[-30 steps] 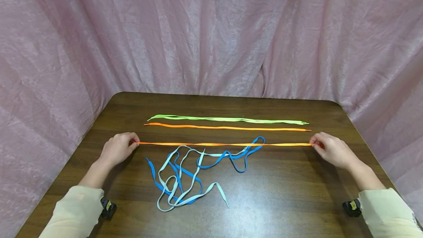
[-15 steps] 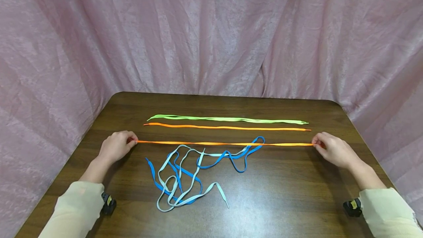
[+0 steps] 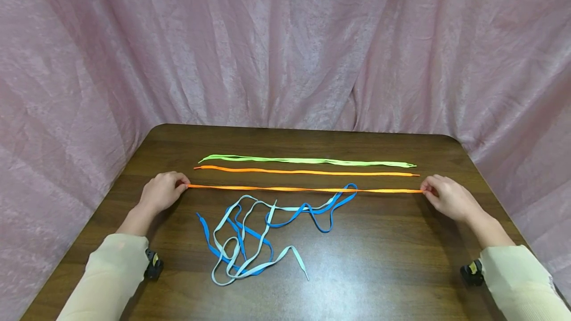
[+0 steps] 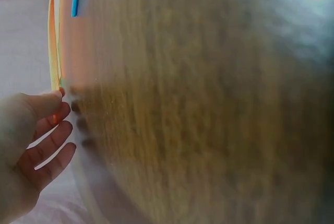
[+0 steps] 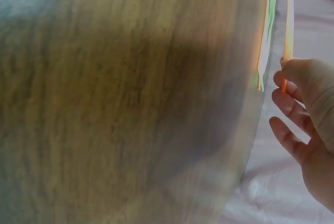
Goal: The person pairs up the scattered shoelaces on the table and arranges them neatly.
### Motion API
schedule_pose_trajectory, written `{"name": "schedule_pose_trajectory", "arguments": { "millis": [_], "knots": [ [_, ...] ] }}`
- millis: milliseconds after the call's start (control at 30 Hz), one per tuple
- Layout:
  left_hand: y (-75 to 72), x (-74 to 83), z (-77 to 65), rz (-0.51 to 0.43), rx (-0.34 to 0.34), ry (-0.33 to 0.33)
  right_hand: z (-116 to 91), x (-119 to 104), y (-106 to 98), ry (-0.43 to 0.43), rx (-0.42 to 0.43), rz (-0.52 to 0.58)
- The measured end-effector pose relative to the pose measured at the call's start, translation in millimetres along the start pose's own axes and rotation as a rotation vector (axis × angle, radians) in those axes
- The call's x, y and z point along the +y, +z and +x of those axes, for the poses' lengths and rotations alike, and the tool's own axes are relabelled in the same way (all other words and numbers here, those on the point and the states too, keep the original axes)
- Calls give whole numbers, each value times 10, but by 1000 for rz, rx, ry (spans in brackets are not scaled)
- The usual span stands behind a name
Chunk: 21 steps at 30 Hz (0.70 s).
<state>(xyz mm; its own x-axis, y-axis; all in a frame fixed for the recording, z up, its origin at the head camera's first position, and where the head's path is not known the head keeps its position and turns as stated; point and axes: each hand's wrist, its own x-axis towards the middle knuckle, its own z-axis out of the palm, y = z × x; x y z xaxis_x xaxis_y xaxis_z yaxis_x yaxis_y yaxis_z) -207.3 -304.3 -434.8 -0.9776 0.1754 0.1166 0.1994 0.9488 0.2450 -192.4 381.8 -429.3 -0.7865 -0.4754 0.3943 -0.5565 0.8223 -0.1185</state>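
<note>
An orange shoelace (image 3: pixel 285 189) is stretched taut from side to side across the table in the head view. My left hand (image 3: pixel 164 191) pinches its left end between thumb and fingertips, and my right hand (image 3: pixel 451 197) pinches the right end the same way. Just beyond it, a second orange shoelace (image 3: pixel 308 172) lies straight. Neon green shoelaces (image 3: pixel 308 161) lie alongside, farther back. Nearer me, a blue shoelace (image 3: pixel 324 230) and a pale mint shoelace (image 3: pixel 263 239) are tangled together. The held lace passes over the upper loop of the blue one.
The dark brown wooden table (image 3: pixel 383 271) has rounded far corners. Pink velvety curtains (image 3: pixel 285 48) hang behind it and at both sides. A small black device sits at each wrist, such as the left wrist camera (image 3: pixel 153 264).
Both hands have moved slightly away from me, carrying the taut orange shoelace nearer to the second orange one. The other laces stay where they were.
</note>
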Motion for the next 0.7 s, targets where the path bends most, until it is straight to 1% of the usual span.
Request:
{"name": "schedule_pose_trajectory", "arguments": {
  "millis": [133, 300, 400, 533, 700],
  "knots": [
    [11, 9, 64, -1, -4, -16, 28, 23, 21, 8, -5, 0],
    [13, 16, 148, -6, -22, -45, 74, 69, 40, 57, -29, 3],
    [15, 26, 202, -9, -21, -64, 106, 100, 50, 86, -34, -4],
    [20, 50, 270, -10, -18, -91, 152, 128, 64, 106, -37, -15],
    [11, 73, 323, -10, -32, -114, 217, 140, 77, 128, -53, -13]
  ]
}}
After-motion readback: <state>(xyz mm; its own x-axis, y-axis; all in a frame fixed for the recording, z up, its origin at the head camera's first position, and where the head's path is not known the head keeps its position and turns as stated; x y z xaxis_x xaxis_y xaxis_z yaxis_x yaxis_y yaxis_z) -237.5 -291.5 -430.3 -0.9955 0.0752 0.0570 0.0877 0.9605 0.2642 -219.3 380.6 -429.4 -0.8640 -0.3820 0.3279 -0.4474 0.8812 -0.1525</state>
